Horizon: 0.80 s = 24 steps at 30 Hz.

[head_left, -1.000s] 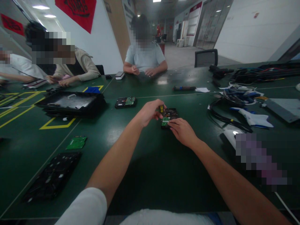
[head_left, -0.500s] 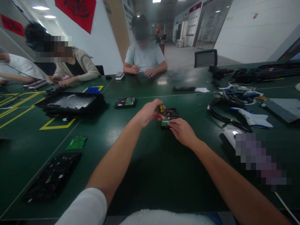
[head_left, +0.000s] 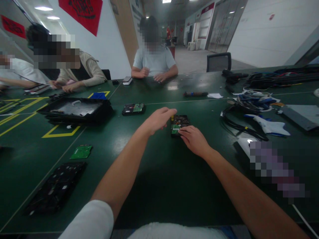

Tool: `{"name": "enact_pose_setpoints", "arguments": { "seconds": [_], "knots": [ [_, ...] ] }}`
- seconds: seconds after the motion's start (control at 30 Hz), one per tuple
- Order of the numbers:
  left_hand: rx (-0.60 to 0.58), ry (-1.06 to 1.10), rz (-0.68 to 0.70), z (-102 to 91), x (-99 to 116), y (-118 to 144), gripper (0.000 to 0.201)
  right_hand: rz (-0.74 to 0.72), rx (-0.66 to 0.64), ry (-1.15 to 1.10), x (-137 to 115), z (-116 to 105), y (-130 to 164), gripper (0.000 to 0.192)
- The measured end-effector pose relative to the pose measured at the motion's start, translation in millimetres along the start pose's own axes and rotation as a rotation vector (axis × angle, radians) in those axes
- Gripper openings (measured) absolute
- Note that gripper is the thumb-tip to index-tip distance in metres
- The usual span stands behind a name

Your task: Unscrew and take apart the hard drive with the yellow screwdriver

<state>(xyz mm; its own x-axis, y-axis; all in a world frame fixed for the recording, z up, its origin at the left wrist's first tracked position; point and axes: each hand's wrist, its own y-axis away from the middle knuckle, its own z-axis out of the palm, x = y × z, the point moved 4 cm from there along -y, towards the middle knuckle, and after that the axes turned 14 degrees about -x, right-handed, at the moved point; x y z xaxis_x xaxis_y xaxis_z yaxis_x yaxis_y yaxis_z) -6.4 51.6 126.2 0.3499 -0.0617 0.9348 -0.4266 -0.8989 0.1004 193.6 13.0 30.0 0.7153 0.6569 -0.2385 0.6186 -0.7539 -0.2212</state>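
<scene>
A hard drive point(head_left: 183, 120) lies on the green table in front of me, its green circuit board point(head_left: 175, 128) facing up at the near end. My right hand point(head_left: 193, 138) grips the drive's near right side, thumb and fingertips together at the board's edge. Over the drive's left edge is my left hand point(head_left: 160, 120), closed round a small yellow-and-black tool point(head_left: 172, 117) that looks like a short screwdriver. Most of that tool is hidden by the fingers, and its tip cannot be made out.
Another hard drive point(head_left: 133, 109) lies to the left, near black trays point(head_left: 74, 111). Closer in are a loose green circuit board point(head_left: 81, 152) and black drives point(head_left: 56, 187). Cables point(head_left: 254, 101), a glove point(head_left: 270, 126) and a grey metal box point(head_left: 301, 116) occupy the right. Across sits a person point(head_left: 154, 59).
My left hand has turned over, its back now facing up, and it covers more of the yellow-and-black tool. The right hand and the drive have stayed in place.
</scene>
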Motion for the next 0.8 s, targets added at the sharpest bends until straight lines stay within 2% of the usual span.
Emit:
{"name": "enact_pose_setpoints", "arguments": {
  "seconds": [0.17, 0.27, 0.57, 0.63, 0.8],
  "knots": [
    [-0.135, 0.171, -0.113, 4.7, -0.7, 3.8, 0.041, -0.006, 0.009, 0.001, -0.7, -0.5, 0.1, 0.033],
    [-0.155, 0.234, -0.148, 5.3, -0.9, 3.9, 0.044, -0.005, 0.008, 0.000, -0.2, -0.4, 0.2, 0.032],
    [-0.228, 0.245, -0.142, 4.8, 1.5, 3.7, 0.043, 0.010, -0.007, -0.001, -1.0, -1.3, 0.1, 0.031],
    [-0.225, 0.241, -0.169, 5.1, 2.1, 4.5, 0.040, 0.010, -0.010, 0.004, -1.3, -1.5, -0.1, 0.031],
    [-0.127, 0.239, -0.174, 2.4, -1.7, 2.3, 0.041, 0.003, -0.007, 0.013, -1.7, -2.4, 0.5, 0.032]
  ]
}}
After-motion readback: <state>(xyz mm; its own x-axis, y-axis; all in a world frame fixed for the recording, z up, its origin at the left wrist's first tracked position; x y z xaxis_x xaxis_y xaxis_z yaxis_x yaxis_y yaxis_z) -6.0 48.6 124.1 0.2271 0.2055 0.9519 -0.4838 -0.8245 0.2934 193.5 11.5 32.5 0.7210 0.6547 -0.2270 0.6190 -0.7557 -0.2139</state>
